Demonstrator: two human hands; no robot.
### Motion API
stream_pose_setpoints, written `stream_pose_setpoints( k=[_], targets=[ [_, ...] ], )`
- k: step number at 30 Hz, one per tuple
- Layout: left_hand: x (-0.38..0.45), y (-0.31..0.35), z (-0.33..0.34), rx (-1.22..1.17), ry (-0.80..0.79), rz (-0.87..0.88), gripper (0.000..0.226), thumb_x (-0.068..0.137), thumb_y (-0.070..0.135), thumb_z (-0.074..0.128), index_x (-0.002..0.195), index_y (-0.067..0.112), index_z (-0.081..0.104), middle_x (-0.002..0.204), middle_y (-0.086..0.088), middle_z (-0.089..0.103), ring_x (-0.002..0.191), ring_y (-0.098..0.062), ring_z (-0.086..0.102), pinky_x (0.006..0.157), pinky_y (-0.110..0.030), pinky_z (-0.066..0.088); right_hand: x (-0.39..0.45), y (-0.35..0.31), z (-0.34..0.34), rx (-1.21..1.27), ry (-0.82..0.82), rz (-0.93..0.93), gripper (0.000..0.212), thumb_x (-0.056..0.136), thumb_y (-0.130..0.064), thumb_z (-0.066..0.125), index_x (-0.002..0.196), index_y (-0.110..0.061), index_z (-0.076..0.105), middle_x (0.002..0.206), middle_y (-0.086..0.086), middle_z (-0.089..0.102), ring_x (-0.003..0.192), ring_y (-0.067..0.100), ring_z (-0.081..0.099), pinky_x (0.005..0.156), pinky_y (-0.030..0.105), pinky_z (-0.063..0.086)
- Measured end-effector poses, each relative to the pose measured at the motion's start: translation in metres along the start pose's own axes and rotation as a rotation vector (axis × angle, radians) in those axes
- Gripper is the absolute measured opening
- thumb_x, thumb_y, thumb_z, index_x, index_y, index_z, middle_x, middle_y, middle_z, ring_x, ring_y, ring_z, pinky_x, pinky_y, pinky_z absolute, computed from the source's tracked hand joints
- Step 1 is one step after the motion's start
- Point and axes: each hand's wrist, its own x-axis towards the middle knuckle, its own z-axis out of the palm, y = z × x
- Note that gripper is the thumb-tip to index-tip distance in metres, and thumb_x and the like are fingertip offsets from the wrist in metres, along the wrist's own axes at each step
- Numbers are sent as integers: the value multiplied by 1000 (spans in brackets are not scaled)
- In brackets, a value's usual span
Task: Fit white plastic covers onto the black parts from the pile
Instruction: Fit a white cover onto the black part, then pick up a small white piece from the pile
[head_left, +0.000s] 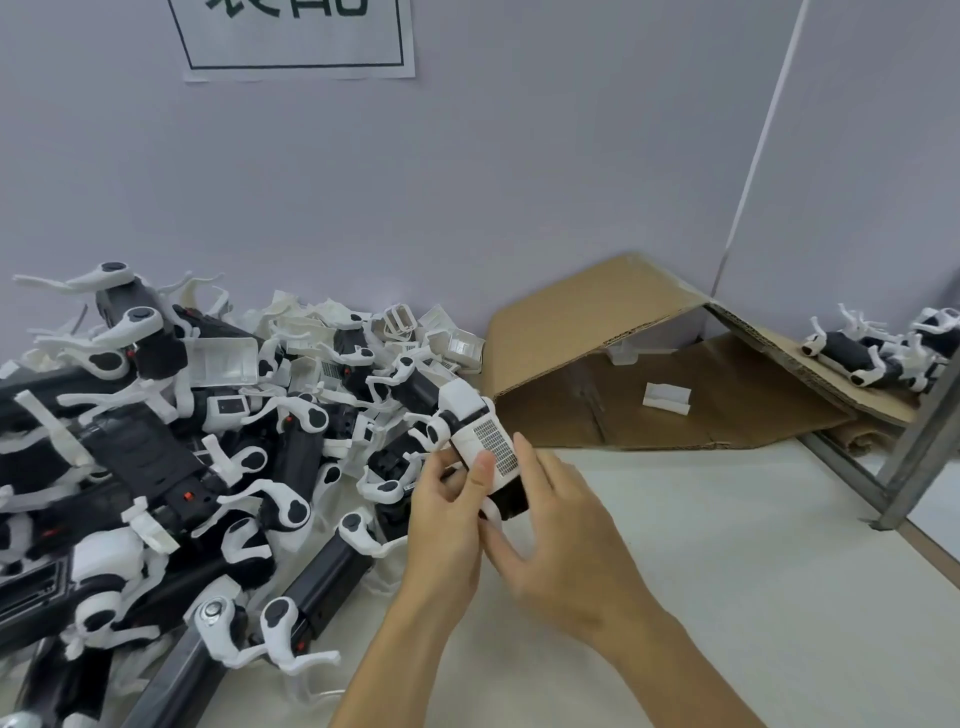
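Note:
A large pile of black parts with white fittings (171, 467) covers the left half of the table. Loose white plastic covers (415, 332) lie at the pile's far end near the wall. Between both hands, above the table's middle, is one black part (511, 501) with a white cover (480, 426) with a grille patch on its top. My left hand (447, 525) grips it from the left, thumb pressed on the cover. My right hand (561, 535) touches its right side with fingers spread and mostly straight.
A folded cardboard sheet (649, 364) leans against the wall at the back right, with a small white piece (666, 397) lying on it. Several assembled parts (878, 353) lie at the far right. A metal frame bar (914, 457) slants down there. A grey wall stands behind.

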Motion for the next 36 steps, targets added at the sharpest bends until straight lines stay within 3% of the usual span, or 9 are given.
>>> stream_pose_setpoints(
  k=[3, 10, 14, 16, 20, 23, 26, 30, 36],
  targets=[
    [0, 3, 1, -52, -58, 4, 45, 85, 39, 61, 119, 10, 65, 111, -9, 75, 105, -19, 71, 82, -25, 57, 6, 0, 5, 82, -53, 80, 82, 97, -54, 51, 160, -20, 10, 143, -11, 40, 129, 7, 39, 106, 23, 40],
    [-8, 5, 2, 172, 54, 278, 38, 96, 41, 58, 131, 27, 61, 128, 19, 66, 124, 2, 56, 97, -13, 47, 36, 6, -11, 536, 126, 219, 21, 87, -36, 66, 108, -40, 66, 88, -13, 69, 83, 7, 66, 69, 28, 56],
    [-14, 7, 5, 346, 107, 417, 41, 92, 30, 45, 130, 28, 59, 92, 35, 66, 89, 16, 59, 80, -3, 44, 69, 7, -20, 819, 179, 478, 25, 95, -28, 63, 76, -15, 72, 66, -2, 65, 66, 6, 62, 70, 43, 58],
    [-16, 8, 8, 389, 114, 451, 37, 91, 28, 45, 125, 27, 61, 90, 34, 65, 85, 14, 59, 76, -5, 44, 93, 2, -29, 1132, 201, 576, 34, 96, -19, 62, 64, -12, 70, 69, -1, 70, 73, 10, 69, 66, 35, 61],
    [-17, 5, 8, 378, 118, 393, 35, 87, 30, 46, 118, 29, 63, 100, 29, 66, 90, 0, 62, 74, -10, 45, 159, 12, -67, 1629, 399, 517, 19, 104, -13, 49, 106, -2, 64, 117, 13, 72, 100, 30, 73, 89, 42, 60],
    [-17, 2, 8, 385, 115, 365, 36, 86, 33, 45, 117, 32, 63, 111, 28, 64, 107, -3, 60, 83, -14, 46, 199, 36, -105, 1799, 558, 564, 49, 106, -39, 45, 151, -20, 39, 156, 14, 39, 136, 37, 48, 112, 52, 40],
    [-15, 1, 7, 409, 108, 363, 34, 87, 33, 44, 114, 32, 66, 109, 24, 66, 109, -5, 61, 85, -21, 49, 197, 41, -110, 1640, 416, 684, 67, 105, -45, 43, 157, -9, 20, 155, 24, 33, 132, 43, 47, 109, 52, 43],
    [-15, 1, 8, 438, 96, 366, 28, 88, 27, 44, 103, 27, 68, 99, 17, 69, 100, -8, 64, 79, -18, 48, 159, 21, -70, 1205, 245, 610, 32, 106, -18, 45, 129, 4, 49, 96, 17, 68, 77, 23, 71, 68, 27, 58],
    [-10, -1, 2, 537, 102, 373, 30, 98, 2, 50, 92, 26, 67, 89, 9, 69, 82, -11, 62, 67, -17, 47, 88, 20, -2, 766, 84, 441, 24, 99, -1, 50, 102, -10, 72, 76, 5, 72, 60, 11, 65, 54, 18, 49]
  ],
)
